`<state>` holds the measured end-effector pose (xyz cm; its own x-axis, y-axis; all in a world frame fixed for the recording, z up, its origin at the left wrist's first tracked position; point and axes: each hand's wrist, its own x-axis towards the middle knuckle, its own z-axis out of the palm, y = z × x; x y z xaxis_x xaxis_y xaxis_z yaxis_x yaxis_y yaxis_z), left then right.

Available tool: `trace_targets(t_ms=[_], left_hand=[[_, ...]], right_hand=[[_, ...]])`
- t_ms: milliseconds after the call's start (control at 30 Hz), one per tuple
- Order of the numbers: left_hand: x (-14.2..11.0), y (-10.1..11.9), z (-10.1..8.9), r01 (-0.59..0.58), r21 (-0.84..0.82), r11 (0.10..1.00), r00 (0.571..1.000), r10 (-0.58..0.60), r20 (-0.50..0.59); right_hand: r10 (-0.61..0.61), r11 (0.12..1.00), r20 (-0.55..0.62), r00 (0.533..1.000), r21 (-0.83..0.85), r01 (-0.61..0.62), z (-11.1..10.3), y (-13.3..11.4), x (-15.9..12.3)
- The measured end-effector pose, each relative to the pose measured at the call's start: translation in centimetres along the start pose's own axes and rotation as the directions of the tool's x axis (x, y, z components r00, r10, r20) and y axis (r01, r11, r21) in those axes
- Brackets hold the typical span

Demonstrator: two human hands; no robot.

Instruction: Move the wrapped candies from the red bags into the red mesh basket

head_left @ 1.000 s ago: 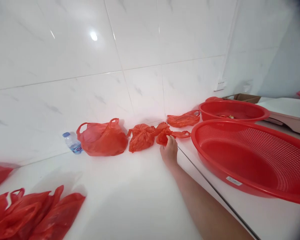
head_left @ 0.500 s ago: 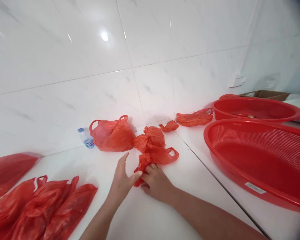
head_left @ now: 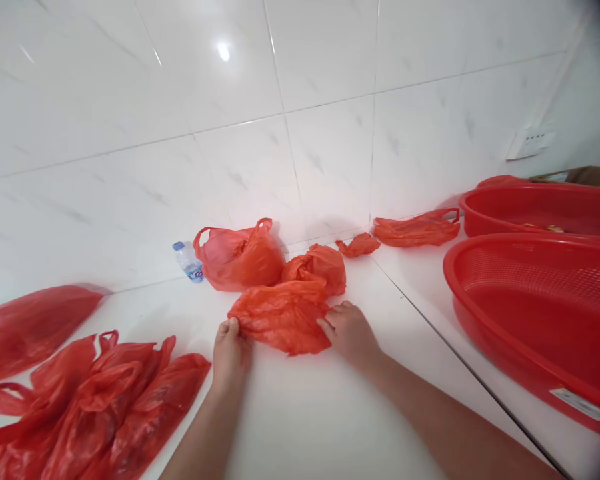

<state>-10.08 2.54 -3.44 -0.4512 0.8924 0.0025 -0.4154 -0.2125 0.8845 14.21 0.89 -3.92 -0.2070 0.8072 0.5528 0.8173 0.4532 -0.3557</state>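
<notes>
A crumpled red plastic bag (head_left: 280,315) lies spread on the white counter (head_left: 300,413) between my hands. My left hand (head_left: 230,350) pinches its left edge with fingers closed. My right hand (head_left: 349,330) grips its right edge, fingers curled on the plastic. Just behind it sit a knotted red bag (head_left: 319,267) and a bulging red bag with handles (head_left: 240,257).
A pile of flattened red bags (head_left: 90,400) lies at the near left, another red bag (head_left: 35,327) beyond it. A small water bottle (head_left: 187,260) stands by the tiled wall. Two red plastic basins (head_left: 540,300) (head_left: 545,210) fill the right. More red bags (head_left: 415,228) (head_left: 359,245) lie near the wall.
My right hand pulled a red bag from the wall toward me. My left hand came in and both hands have spread the bag out wide. The view shifted right.
</notes>
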Motion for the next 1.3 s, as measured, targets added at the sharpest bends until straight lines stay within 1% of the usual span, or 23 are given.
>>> trace_targets(t_ms=[67,133,200,300,400,500,567,667,733,767,800,833,867,900,933,967,1000,1033,1067,1133,1167,1233,1300], left_hand=[[0.7,0.6,-0.5,0.001,-0.068,0.998,0.997,-0.006,-0.072],[0.8,1.0,-0.8,0.006,-0.113,0.994,0.995,-0.018,-0.102],[0.7,1.0,-0.9,0.020,-0.136,0.991,0.995,-0.033,-0.099],[0.3,0.8,-0.7,0.038,-0.140,0.989,0.997,-0.048,-0.063],[0.1,0.7,-0.5,0.019,-0.121,0.992,1.000,-0.022,-0.021],[-0.2,0.5,-0.3,-0.007,-0.058,0.998,1.000,0.008,0.016],[-0.4,0.3,-0.3,-0.026,0.013,1.000,0.999,0.026,0.024],[-0.7,0.1,-0.2,-0.081,0.153,0.985,0.996,0.084,-0.013],[-1.2,0.3,-0.1,-0.147,0.250,0.957,0.982,0.171,-0.077],[-1.5,0.5,0.0,-0.205,0.307,0.929,0.964,0.245,-0.100],[-1.9,0.7,0.1,-0.291,0.386,0.876,0.933,0.348,-0.086],[-2.4,0.8,0.3,-0.400,0.473,0.785,0.887,0.461,-0.014],[-2.9,0.8,0.5,-0.517,0.547,0.658,0.827,0.548,0.123],[-3.4,0.8,0.8,-0.627,0.586,0.513,0.757,0.579,0.303],[-3.9,0.6,1.1,-0.714,0.588,0.380,0.687,0.542,0.484],[-4.4,0.2,1.4,-0.766,0.571,0.296,0.639,0.455,0.620],[-4.8,-0.1,1.8,-0.777,0.568,0.272,0.630,0.354,0.691],[-5.1,-0.5,2.1,-0.756,0.596,0.273,0.654,0.267,0.708],[-5.3,-0.9,2.3,-0.712,0.642,0.283,0.699,0.204,0.685],[-5.3,-1.3,2.6,-0.594,0.734,0.328,0.799,0.141,0.584],[-5.2,-1.3,2.6,-0.536,0.765,0.357,0.839,0.129,0.528],[-4.9,-1.1,2.4,-0.447,0.792,0.417,0.891,0.131,0.434],[-4.5,-0.7,2.2,-0.388,0.794,0.467,0.920,0.145,0.364]], right_hand=[[0.073,0.996,-0.032,0.997,-0.052,-0.074,-0.3,1.3,0.3],[0.132,0.987,-0.051,0.990,-0.084,-0.136,-0.3,2.3,0.4],[0.165,0.982,-0.068,0.984,-0.084,-0.171,-0.3,2.7,0.2],[0.172,0.981,-0.089,0.981,-0.077,-0.179,-0.3,2.5,0.0],[0.120,0.979,-0.113,0.986,-0.150,-0.137,-1.0,1.4,-0.1],[0.016,0.966,-0.239,0.971,-0.248,-0.077,-2.1,-0.3,-0.2],[-0.083,0.968,-0.295,0.952,-0.250,0.007,-2.3,-1.4,-0.4],[-0.166,0.980,-0.234,0.958,-0.150,0.133,-1.5,-2.4,-1.0],[-0.153,0.986,-0.164,0.975,-0.089,0.139,-0.7,-2.6,-1.4],[-0.136,0.989,-0.136,0.981,-0.075,0.127,-0.3,-2.6,-1.6],[-0.124,0.991,-0.111,0.986,-0.070,0.116,0.0,-2.6,-1.6],[-0.118,0.991,-0.088,0.989,-0.069,0.112,0.2,-2.6,-1.7],[-0.119,0.991,-0.067,0.991,-0.067,0.114,0.2,-2.6,-1.7],[-0.125,0.991,-0.045,0.991,-0.059,0.123,0.3,-2.7,-1.7],[-0.140,0.989,-0.018,0.990,-0.046,0.139,0.3,-2.7,-1.7],[-0.160,0.987,0.014,0.987,-0.027,0.160,0.3,-2.8,-1.7],[-0.176,0.984,0.048,0.983,-0.008,0.177,0.3,-2.8,-1.8],[-0.186,0.983,0.081,0.979,0.006,0.186,0.3,-2.8,-1.8],[-0.189,0.982,0.113,0.975,0.013,0.189,0.3,-2.8,-1.8],[-0.200,0.979,0.155,0.967,0.005,0.202,0.4,-2.8,-1.9],[-0.217,0.975,0.159,0.963,-0.009,0.221,0.5,-2.9,-2.0],[-0.284,0.955,0.139,0.949,-0.043,0.292,0.5,-3.2,-2.2],[-0.367,0.923,0.112,0.923,-0.077,0.377,0.4,-3.8,-2.5]])
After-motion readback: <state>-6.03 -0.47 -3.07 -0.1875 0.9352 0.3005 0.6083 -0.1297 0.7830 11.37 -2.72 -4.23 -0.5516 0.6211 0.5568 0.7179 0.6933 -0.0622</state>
